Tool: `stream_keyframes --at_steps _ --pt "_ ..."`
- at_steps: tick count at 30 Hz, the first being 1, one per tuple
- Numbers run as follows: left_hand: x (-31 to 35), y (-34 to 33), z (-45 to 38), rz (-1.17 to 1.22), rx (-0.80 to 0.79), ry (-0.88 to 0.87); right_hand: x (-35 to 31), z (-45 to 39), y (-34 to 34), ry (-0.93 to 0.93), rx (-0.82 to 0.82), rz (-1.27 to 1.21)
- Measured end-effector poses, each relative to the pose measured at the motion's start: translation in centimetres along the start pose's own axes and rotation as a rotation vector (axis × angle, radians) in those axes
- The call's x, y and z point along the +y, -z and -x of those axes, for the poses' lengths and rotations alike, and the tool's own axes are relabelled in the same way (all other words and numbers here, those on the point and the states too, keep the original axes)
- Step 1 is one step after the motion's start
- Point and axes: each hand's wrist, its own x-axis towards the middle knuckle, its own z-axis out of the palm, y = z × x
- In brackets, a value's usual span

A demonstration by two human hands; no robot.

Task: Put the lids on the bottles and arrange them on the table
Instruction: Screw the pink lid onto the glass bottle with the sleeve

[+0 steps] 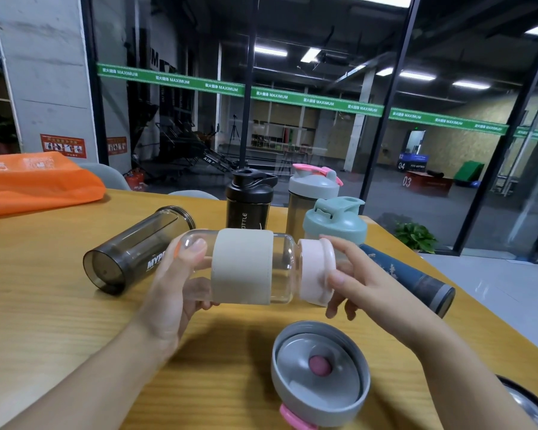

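Held sideways above mid-desk (59,321): glass bottle (243,266), left hand (180,274) wrapped round its base, right hand (351,280) gripping the pink lid (317,274), seemingly mid-screw. Already capped near the far edge: black bottle (249,201), grey bottle (311,193), teal bottle (334,223). Left to do: lidless smoky bottle (137,249), lying towards the left edge; loose grey lid (320,373) by the near edge. Nothing blocking.

Both bare forearms reach forward. The left hand (180,283) is curled, palm inward, thumb on top, closed in a grasp. The right hand (357,277) pinches with thumb and fingertips.
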Motion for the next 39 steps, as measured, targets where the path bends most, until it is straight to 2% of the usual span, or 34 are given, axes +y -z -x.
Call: stream_keyframes --at_steps 8,18,25,33,39 --pt "0.15 -0.02 -0.04 0.008 0.013 0.010 0.20 -0.03 0.33 0.118 -0.074 -0.081" --pt "0.14 -0.15 0.24 -0.024 0.014 -0.003 -0.04 -0.14 0.11 -0.007 -0.017 0.035" --pt "0.18 -0.13 0.12 -0.004 0.008 -0.002 -0.02 -0.13 -0.11 -0.044 0.010 0.006" --pt "0.05 0.10 -0.08 0.027 0.005 0.000 0.40 -0.13 0.11 0.066 -0.071 -0.066" --pt "0.18 0.04 0.06 -0.008 0.002 -0.003 -0.28 -0.03 0.02 0.004 -0.055 -0.004"
